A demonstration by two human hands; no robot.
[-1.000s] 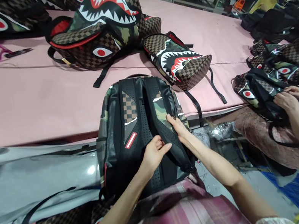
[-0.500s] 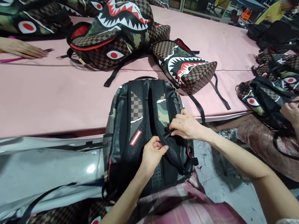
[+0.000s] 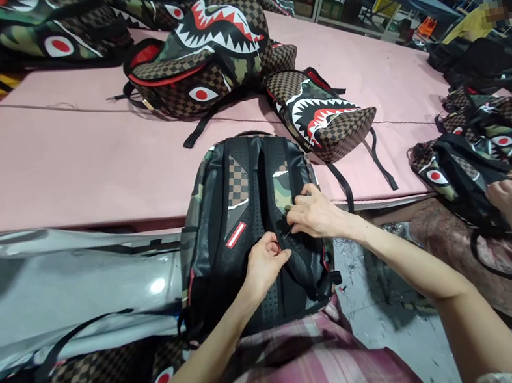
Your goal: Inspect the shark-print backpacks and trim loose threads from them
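The backpack (image 3: 248, 232) lies back-side up, half on the pink worktop (image 3: 60, 180) and half on the person's lap. The left hand (image 3: 264, 266) presses on its mesh back panel, fingers (image 3: 281, 257) curled narrow. Just beside it, the right hand (image 3: 314, 214) pinches the right shoulder strap (image 3: 289, 212) with closed fingers (image 3: 298, 229). 2 shark-mouth backpacks (image 3: 212, 54) lie beyond.

A black backpack (image 3: 243, 233) with camouflage and brown checkered panels lies back-side up, its top on the edge of the pink table and its bottom toward the person's lap, two padded shoulder straps running down its perforated back panel, a small red label near its left strap.
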